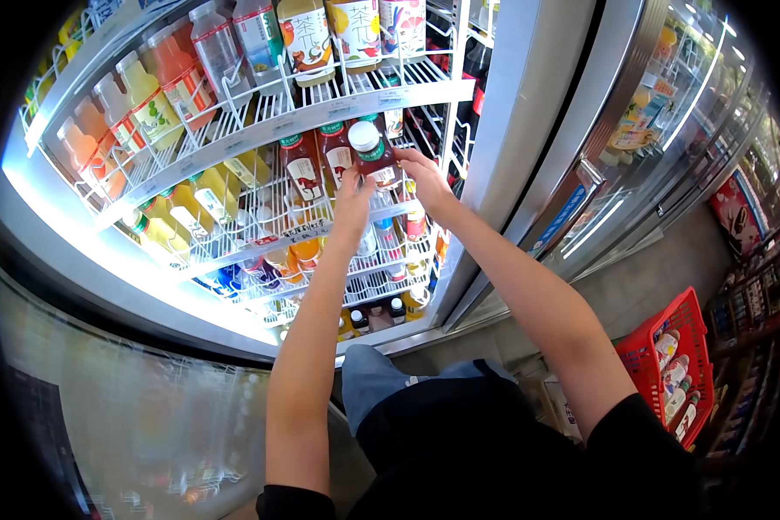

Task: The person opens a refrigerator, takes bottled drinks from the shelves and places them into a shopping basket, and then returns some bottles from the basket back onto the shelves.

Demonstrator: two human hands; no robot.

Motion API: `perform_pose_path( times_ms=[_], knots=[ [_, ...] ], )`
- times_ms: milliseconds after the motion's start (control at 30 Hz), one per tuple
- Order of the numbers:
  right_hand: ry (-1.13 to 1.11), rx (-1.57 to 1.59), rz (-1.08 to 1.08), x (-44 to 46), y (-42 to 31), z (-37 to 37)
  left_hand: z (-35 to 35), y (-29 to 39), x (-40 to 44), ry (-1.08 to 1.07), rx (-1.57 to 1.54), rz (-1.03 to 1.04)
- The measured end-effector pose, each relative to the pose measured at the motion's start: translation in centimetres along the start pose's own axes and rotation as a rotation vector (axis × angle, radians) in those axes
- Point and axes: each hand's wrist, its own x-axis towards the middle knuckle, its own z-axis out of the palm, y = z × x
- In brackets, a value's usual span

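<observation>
A dark red drink bottle (372,154) with a white cap and a green neck label tilts toward me at the front of a middle fridge shelf. My left hand (354,201) grips it low on its left side. On its right side, the fingers of my right hand (422,178) are closed against it. Just to the left stand similar dark red bottles (302,169) in a row. Bottles of yellow drink (215,192) fill the same shelf farther left.
An upper wire shelf (260,130) with bottles sits above my hands, and more stocked shelves are below. Glass doors (130,416) flank the fridge. A red basket (641,347) holding several bottles is on the right, beside a cardboard box (556,403).
</observation>
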Motion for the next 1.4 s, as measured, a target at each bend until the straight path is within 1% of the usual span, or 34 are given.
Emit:
perform_pose_path(
  times_ms=[33,67,100,133,167,233,300,333,367,433,500,533,567,600,633,667,700,767,833,867,933,967,1067,1233,1300,1367,1400],
  knots=[
    [-0.066,0.075,-0.043,-0.2,-0.2,0.0,0.1,0.2,-0.5,0.023,0.02,0.091],
    [-0.133,0.151,-0.087,-0.5,-0.4,0.1,0.1,0.4,-1.1,0.027,0.021,0.091],
    [-0.138,0.151,-0.086,-0.9,-0.7,0.0,0.5,0.5,-1.7,0.068,0.083,0.143],
    [-0.127,0.226,-0.058,-1.9,-1.7,0.3,0.7,0.7,-2.5,0.109,0.146,0.19],
    [-0.116,0.301,-0.03,-2.7,-2.4,0.4,0.9,0.4,-3.0,0.114,0.149,0.187],
    [-0.119,0.309,-0.051,-3.6,-2.8,0.7,1.2,0.2,-4.0,0.211,0.271,0.317],
    [-0.09,0.227,-0.145,-4.9,-3.8,1.3,1.3,1.6,-5.9,0.228,0.28,0.35],
    [-0.095,0.143,-0.192,-5.6,-4.8,1.6,0.9,1.8,-6.8,0.259,0.274,0.332],
    [-0.095,-0.021,-0.264,-6.2,-5.5,1.8,0.5,2.2,-7.4,0.29,0.266,0.314],
    [-0.232,-0.245,-0.094,-7.8,-8.3,1.3,0.0,2.8,-9.0,0.344,0.311,0.346],
    [-0.239,-0.215,-0.061,-8.9,-9.7,1.9,-0.3,4.0,-10.4,0.4,0.362,0.36],
    [-0.247,-0.139,-0.044,-9.2,-10.3,2.3,-0.4,5.0,-11.0,0.362,0.242,0.325],
    [-0.271,-0.206,0.011,-10.0,-12.2,2.0,-0.4,6.1,-11.5,0.326,0.124,0.295],
    [-0.263,-0.199,-0.047,-10.6,-12.1,1.8,0.0,7.2,-12.3,0.277,-0.027,0.242],
    [-0.255,-0.194,-0.12,-10.8,-11.8,1.6,0.3,8.5,-12.6,0.294,-0.02,0.261],
    [-0.293,-0.215,-0.119,-11.2,-12.5,1.0,0.8,9.6,-13.2,0.296,-0.071,0.203],
    [-0.319,-0.106,-0.223,-11.4,-10.9,0.6,1.5,10.7,-13.9,0.296,-0.122,0.145],
    [-0.382,-0.142,-0.206,-13.2,-12.4,-0.8,3.1,12.4,-15.2,0.296,-0.279,0.089],
    [-0.421,-0.047,-0.125,-15.0,-13.6,-1.9,5.4,13.8,-16.7,0.313,-0.453,0.023],
    [-0.418,-0.048,-0.105,-16.1,-14.6,-2.8,6.3,14.4,-17.3,0.306,-0.449,0.016],
    [-0.416,-0.02,-0.102,-17.8,-15.4,-4.2,8.0,15.3,-18.7,0.273,-0.572,-0.029],
    [-0.421,-0.001,-0.115,-18.2,-15.9,-5.0,8.9,16.2,-19.1,0.259,-0.571,-0.03],
    [-0.388,-0.147,-0.167,-20.3,-17.5,-7.1,11.6,18.3,-20.0,0.273,-0.717,-0.108],
    [-0.278,-0.208,-0.185,-23.4,-19.3,-9.6,13.8,16.6,-21.2,0.143,-0.755,-0.108],
    [-0.214,-0.209,-0.225,-24.8,-19.2,-10.0,14.5,16.2,-21.9,0.097,-0.758,-0.113],
    [-0.177,-0.176,-0.177,-26.5,-18.7,-10.2,14.9,16.7,-23.1,0.055,-0.766,-0.141],
    [-0.161,-0.107,-0.155,-27.3,-18.5,-10.3,15.1,16.8,-23.6,0.022,-0.733,-0.149]
  ],
)
